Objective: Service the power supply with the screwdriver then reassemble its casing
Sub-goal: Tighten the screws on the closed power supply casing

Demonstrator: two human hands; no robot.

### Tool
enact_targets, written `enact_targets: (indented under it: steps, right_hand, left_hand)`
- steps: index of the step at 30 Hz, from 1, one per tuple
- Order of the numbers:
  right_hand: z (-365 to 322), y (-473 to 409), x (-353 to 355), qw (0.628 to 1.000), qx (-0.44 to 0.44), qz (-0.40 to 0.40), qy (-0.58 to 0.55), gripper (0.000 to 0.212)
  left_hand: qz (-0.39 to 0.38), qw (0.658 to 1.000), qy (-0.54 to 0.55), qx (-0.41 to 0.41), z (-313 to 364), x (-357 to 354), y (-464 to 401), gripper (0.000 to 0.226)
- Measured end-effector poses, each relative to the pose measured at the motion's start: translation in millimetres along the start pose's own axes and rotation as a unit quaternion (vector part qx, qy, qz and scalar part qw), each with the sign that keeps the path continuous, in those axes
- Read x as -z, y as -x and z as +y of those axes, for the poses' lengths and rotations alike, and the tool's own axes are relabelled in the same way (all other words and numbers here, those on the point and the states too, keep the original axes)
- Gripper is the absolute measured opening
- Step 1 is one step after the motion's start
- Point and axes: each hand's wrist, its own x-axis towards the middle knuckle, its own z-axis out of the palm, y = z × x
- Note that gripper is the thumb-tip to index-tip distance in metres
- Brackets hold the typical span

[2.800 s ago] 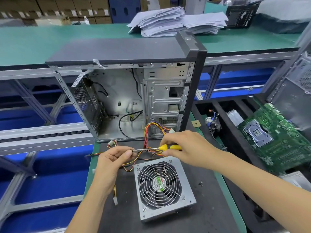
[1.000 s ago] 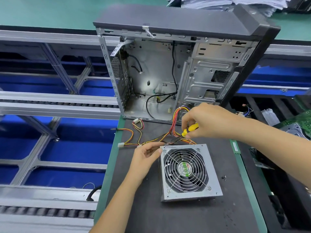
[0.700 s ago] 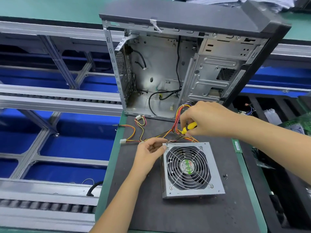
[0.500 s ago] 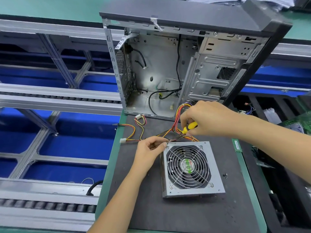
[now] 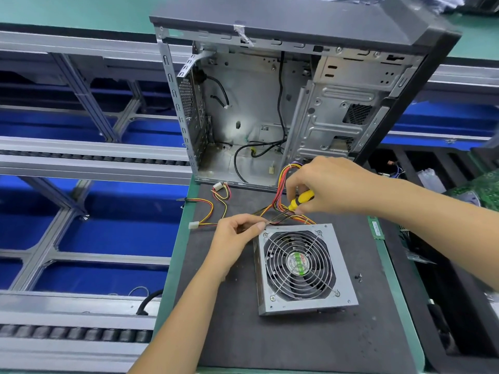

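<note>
Workstation surroundings: assembly-line bench area.
A dark foam mat [image 5: 270, 341] covers a green-edged worktable [image 5: 172, 265]. To the left, grey metal conveyor rails [image 5: 89, 155] run above blue surfaces [image 5: 116, 238]. A green bench top [image 5: 67, 12] spans the rear. Lighting is even.

A power supply [image 5: 305, 268] has a dull grey sheet-metal box and a shiny wire fan grille [image 5: 298, 263] over it. It sits on a matt, dark grey mat [image 5: 270, 344] with a slightly rough, foam-like look. A screwdriver [image 5: 293, 205] has a glossy yellow and black plastic handle and a thin bright metal shaft. The wires [image 5: 221, 205] wear smooth plastic coating in yellow, red and black, ending in whitish plastic plugs. Behind, an open computer case [image 5: 270, 109] shows bare, pale, lightly reflective metal inside, with a matt black lid. The bench edge [image 5: 175, 265] is smooth green.
</note>
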Motion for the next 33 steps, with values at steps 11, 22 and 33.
enact_targets:
  steps: [11,22,33]
  right_hand:
    - [2.4,2.1,-4.8,1.000,-0.004,0.017,-0.010,0.018]
    - [2.5,1.7,-3.5,1.000,0.001,0.013,-0.014,0.018]
    - [0.4,0.6,-1.7,1.000,0.004,0.004,-0.012,0.019]
  left_hand:
    - [-0.012,1.000,0.005,0.001,-1.7,4.1,-0.3,0.013]
    - [-0.011,0.999,-0.036,-0.022,-0.1,3.4,0.2,0.013]
    - [0.022,0.990,-0.112,-0.077,0.7,1.2,3.1,0.009]
